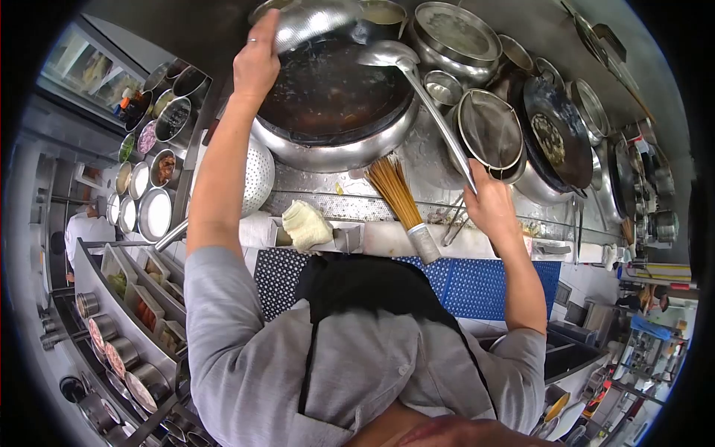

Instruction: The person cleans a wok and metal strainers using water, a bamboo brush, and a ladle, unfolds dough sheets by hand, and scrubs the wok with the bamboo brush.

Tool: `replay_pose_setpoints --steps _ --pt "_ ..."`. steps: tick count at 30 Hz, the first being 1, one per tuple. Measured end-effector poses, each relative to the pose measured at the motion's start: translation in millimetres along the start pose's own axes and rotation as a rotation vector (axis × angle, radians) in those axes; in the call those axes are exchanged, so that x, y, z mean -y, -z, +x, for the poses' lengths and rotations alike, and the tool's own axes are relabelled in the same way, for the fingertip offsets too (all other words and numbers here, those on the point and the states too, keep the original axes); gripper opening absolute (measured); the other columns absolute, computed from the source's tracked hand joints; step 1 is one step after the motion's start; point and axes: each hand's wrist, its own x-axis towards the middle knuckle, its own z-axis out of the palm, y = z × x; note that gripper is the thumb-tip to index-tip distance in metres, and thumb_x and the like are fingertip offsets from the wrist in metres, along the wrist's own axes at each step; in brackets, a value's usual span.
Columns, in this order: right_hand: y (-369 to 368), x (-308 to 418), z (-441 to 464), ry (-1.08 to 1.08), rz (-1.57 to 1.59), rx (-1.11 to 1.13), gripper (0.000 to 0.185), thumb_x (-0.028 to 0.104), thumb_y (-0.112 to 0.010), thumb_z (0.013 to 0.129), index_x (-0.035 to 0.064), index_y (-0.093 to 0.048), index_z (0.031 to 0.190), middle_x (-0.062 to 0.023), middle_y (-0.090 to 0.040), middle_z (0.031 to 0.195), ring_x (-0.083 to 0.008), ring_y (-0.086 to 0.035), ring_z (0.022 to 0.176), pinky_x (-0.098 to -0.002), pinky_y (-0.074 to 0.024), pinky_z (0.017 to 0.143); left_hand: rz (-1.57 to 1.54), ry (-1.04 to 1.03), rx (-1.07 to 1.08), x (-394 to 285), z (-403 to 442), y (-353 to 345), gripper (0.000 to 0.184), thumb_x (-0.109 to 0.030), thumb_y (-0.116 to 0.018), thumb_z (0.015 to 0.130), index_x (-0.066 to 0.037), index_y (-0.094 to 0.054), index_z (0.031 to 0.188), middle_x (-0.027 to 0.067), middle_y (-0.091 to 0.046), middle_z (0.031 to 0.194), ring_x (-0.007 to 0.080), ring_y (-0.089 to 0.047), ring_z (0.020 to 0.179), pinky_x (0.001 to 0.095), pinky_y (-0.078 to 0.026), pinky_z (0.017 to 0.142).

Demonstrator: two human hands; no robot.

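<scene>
My left hand [257,63] is raised at the upper left with its fingers closed on the edge of a shiny metal container [316,22], tilted above the far side of a large dark wok [335,97]. My right hand [491,201] grips the handle of a long metal ladle [439,108], whose bowl is over the wok's right rim. Dark liquid seems to lie in the wok. A bamboo brush [395,190] and a folded pale cloth [306,225] lie near the counter's front edge.
A perforated metal skimmer [257,175] sits left of the wok. Right of it are a round mesh strainer [489,130] and a second black wok [555,130]. Metal bowls of ingredients [156,212] stand at left. A person in white [89,232] is far left.
</scene>
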Motion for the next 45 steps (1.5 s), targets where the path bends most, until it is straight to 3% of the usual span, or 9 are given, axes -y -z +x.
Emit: replay_pose_setpoints --steps 2,6,15,19,22,27,31,34,45 --pt "-6 4 -3 0.001 0.005 -0.005 0.05 0.002 -0.064 0.081 -0.0053 -0.05 0.129 -0.0319 -0.066 0.088 -0.0482 -0.066 0.081 -0.0548 -0.0524 0.074 0.051 -0.088 0.203 -6 -3 10 0.069 -0.001 -0.061 0.083 -0.024 -0.044 0.146 0.0067 -0.062 0.131 0.0325 -0.071 0.089 0.0429 -0.06 0.074" --pt "-15 16 -11 -0.044 0.026 0.005 0.051 0.002 -0.064 0.081 -0.0042 -0.05 0.13 -0.0316 -0.067 0.089 -0.0487 -0.066 0.079 -0.0555 -0.0527 0.074 -0.026 -0.008 -0.085 4 -8 1 0.068 0.001 -0.061 0.082 -0.023 -0.048 0.144 0.0054 -0.063 0.131 0.0309 -0.07 0.089 0.0401 -0.059 0.073" --pt "-50 27 -39 -0.115 0.077 -0.02 0.054 0.005 -0.065 0.081 -0.0028 -0.05 0.133 -0.0302 -0.067 0.084 -0.0479 -0.066 0.074 -0.0547 -0.0529 0.07 -0.076 -0.159 0.141 21 -28 15 0.068 0.005 -0.061 0.078 -0.021 -0.053 0.14 0.0037 -0.066 0.126 0.0269 -0.068 0.104 0.0378 -0.059 0.078" --pt "-61 30 -51 -0.132 0.05 -0.011 0.055 0.005 -0.065 0.081 -0.0025 -0.049 0.134 -0.0293 -0.067 0.085 -0.0475 -0.066 0.074 -0.0531 -0.054 0.07 -0.094 0.003 -0.12 25 -22 9 0.065 0.004 -0.061 0.081 -0.023 -0.054 0.14 0.0035 -0.066 0.127 0.0276 -0.07 0.094 0.0384 -0.06 0.075" --pt "-60 42 -55 -0.133 0.085 -0.053 0.055 0.005 -0.066 0.081 -0.0019 -0.051 0.133 -0.0293 -0.068 0.087 -0.0471 -0.066 0.074 -0.053 -0.0543 0.07 -0.142 -0.137 0.127 21 -30 11 0.065 0.005 -0.06 0.081 -0.023 -0.054 0.14 0.0038 -0.066 0.126 0.0266 -0.07 0.097 0.0376 -0.06 0.075" --pt "-64 52 -60 -0.115 0.071 -0.066 0.052 0.005 -0.065 0.083 -0.0012 -0.052 0.133 -0.0303 -0.067 0.09 -0.0473 -0.066 0.076 -0.0523 -0.0546 0.07 -0.142 0.159 -0.147 15 -31 9 0.066 0.009 -0.059 0.079 -0.023 -0.057 0.137 0.0042 -0.067 0.124 0.0266 -0.069 0.1 0.0359 -0.059 0.076" --pt "-59 60 -61 -0.1 0.087 -0.067 0.051 0.005 -0.065 0.083 -0.0023 -0.052 0.132 -0.0306 -0.067 0.09 -0.0471 -0.067 0.077 -0.0519 -0.0546 0.07 -0.174 -0.117 -0.021 22 -34 15 0.067 0.011 -0.06 0.076 -0.02 -0.058 0.136 0.0061 -0.068 0.123 0.0285 -0.069 0.1 0.0369 -0.059 0.076" --pt "-61 61 -64 -0.134 0.11 -0.045 0.051 0.005 -0.066 0.083 -0.0032 -0.052 0.132 -0.0306 -0.067 0.09 -0.0469 -0.067 0.076 -0.0521 -0.0542 0.07 -0.122 0.187 -0.166 23 -38 20 0.066 0.01 -0.059 0.078 -0.021 -0.059 0.135 0.0056 -0.068 0.123 0.0288 -0.07 0.1 0.037 -0.059 0.077" --pt "-75 57 -70 -0.204 0.253 -0.076 0.048 0.005 -0.066 0.083 -0.0048 -0.056 0.13 -0.0317 -0.068 0.097 -0.0468 -0.068 0.084 -0.0482 -0.0558 0.074 -0.215 0.095 0.028 23 -47 40 0.065 0.01 -0.054 0.076 -0.02 -0.061 0.134 0.0091 -0.068 0.12 0.0314 -0.068 0.103 0.04 -0.058 0.081"
